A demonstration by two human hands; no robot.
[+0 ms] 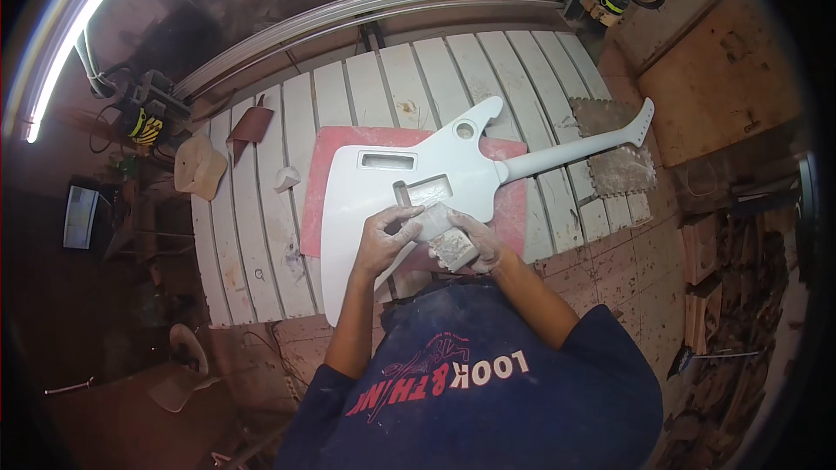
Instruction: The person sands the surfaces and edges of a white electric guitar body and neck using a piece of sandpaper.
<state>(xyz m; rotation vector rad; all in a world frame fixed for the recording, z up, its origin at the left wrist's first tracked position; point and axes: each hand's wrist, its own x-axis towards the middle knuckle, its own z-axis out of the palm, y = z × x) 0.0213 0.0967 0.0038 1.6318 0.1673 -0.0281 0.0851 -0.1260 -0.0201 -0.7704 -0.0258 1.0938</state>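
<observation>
A white electric guitar body with its neck attached lies flat, its cut-out cavities open upward. Over its near edge, both my hands are at a small dust-covered sheet that looks like sandpaper. My left hand pinches the sheet's left side between thumb and fingers. In my right hand is a pale, rough-faced sanding block, held against the sheet, with the thumb on the sheet's right edge. White dust coats both hands. The fingers beneath the block are hidden.
A red pad lies under the guitar on a slatted white table. A grey foam mat sits under the neck. To the left are a brown sandpaper piece, a crumpled white scrap and a tan cap. A metal rail spans the back.
</observation>
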